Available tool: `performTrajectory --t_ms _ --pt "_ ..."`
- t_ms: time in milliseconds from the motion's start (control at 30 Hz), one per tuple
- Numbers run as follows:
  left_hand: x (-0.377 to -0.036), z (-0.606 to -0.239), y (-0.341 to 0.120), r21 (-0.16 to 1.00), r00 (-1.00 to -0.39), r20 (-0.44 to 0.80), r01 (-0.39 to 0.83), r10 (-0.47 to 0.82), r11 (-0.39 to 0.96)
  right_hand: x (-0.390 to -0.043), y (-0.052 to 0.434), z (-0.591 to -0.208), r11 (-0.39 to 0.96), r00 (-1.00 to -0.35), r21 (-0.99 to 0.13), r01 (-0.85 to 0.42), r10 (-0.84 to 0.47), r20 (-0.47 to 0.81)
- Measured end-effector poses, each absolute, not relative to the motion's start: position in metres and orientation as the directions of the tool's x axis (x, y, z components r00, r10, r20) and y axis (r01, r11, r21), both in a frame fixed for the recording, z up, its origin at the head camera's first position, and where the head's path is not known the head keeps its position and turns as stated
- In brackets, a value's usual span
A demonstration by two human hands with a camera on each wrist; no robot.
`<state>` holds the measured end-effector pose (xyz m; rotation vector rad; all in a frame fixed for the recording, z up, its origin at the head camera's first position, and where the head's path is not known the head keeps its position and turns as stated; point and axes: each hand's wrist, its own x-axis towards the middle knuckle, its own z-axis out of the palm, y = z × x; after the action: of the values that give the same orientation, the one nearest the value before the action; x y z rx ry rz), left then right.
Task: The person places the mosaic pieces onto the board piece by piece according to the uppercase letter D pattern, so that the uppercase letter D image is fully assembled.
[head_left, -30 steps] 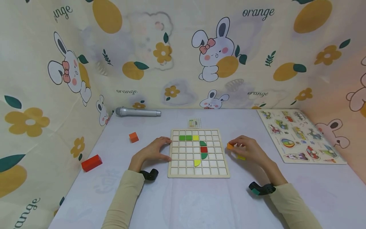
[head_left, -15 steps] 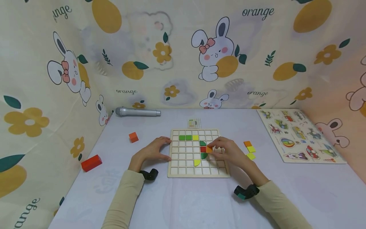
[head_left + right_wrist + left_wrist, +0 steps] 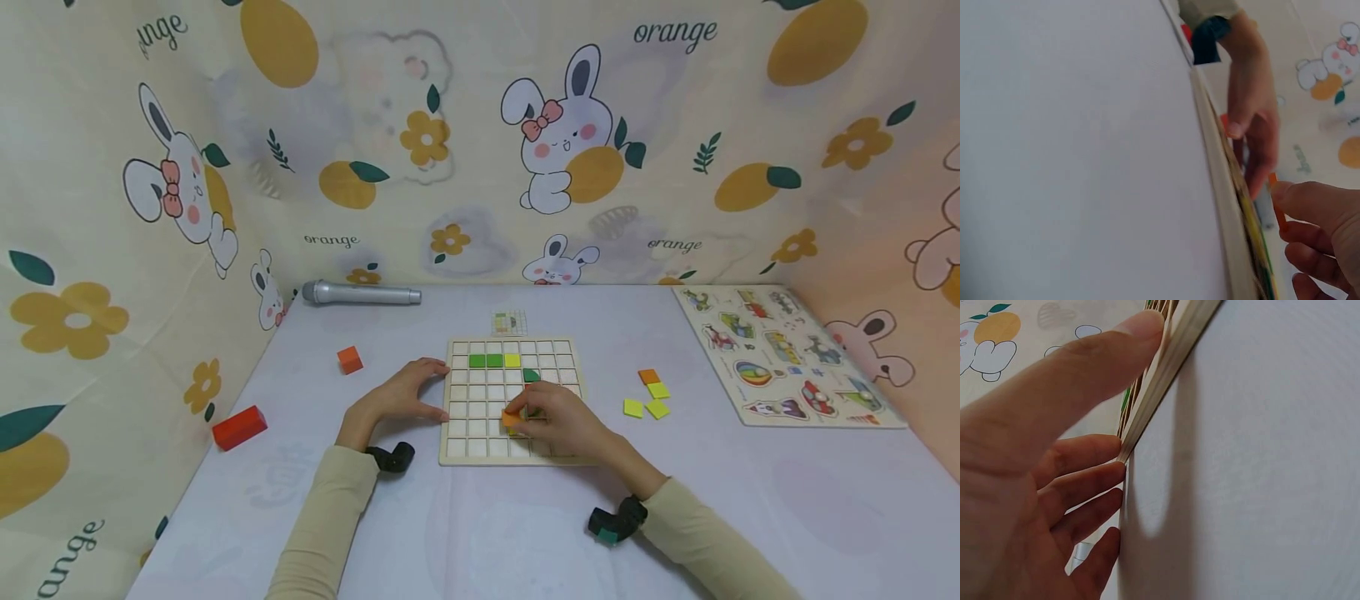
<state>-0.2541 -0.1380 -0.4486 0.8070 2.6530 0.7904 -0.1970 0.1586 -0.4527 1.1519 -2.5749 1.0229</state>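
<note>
A wooden grid board (image 3: 465, 457) lies mid-table with several coloured tiles in its cells. My right hand (image 3: 558, 421) pinches an orange square tile (image 3: 511, 418) between thumb and fingertips, over the lower middle cells. In the right wrist view the tile (image 3: 1277, 203) shows edge-on. Two green squares (image 3: 486, 361) and a yellow square (image 3: 512, 360) sit in an upper row; a green rounded piece (image 3: 531, 375) lies below, and my right hand hides most pieces under it. My left hand (image 3: 397, 392) touches the board's left edge, thumb (image 3: 1141, 328) on the rim and fingers spread along the side.
Right of the board lie another orange tile (image 3: 648, 377) and several yellow tiles (image 3: 633, 407). A small pattern card (image 3: 509, 322) is behind the board. Red block (image 3: 240, 428), orange block (image 3: 349, 359) and silver microphone (image 3: 362, 293) stand left; a picture puzzle board (image 3: 795, 358) lies right.
My right hand has carried the orange tile from the loose tiles on the right, leftward across the board to its lower middle. My left hand has stayed at the board's edge.
</note>
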Motion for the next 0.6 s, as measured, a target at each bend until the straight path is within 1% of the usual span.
performTrajectory --t_ms 167,333,433,600 --pt "-0.255 -0.45 -0.137 0.572 -0.824 -0.1 0.411 0.557 0.71 -0.195 0.15 -0.457 0.481 -0.698 -0.534 -0.696 -0.628 0.343" --pt "-0.254 -0.448 -0.136 0.581 -0.837 -0.121 0.377 0.534 0.721 -0.196 0.144 -0.462 0.511 -0.702 -0.505 -0.695 -0.635 0.323" --pt "-0.253 -0.448 -0.137 0.579 -0.832 -0.119 0.385 0.541 0.719 -0.197 0.142 -0.465 0.518 -0.701 -0.493 -0.699 -0.634 0.328" --pt "-0.253 -0.447 -0.137 0.574 -0.826 -0.112 0.399 0.552 0.715 -0.197 0.141 -0.467 0.539 -0.716 -0.486 -0.687 -0.616 0.329"
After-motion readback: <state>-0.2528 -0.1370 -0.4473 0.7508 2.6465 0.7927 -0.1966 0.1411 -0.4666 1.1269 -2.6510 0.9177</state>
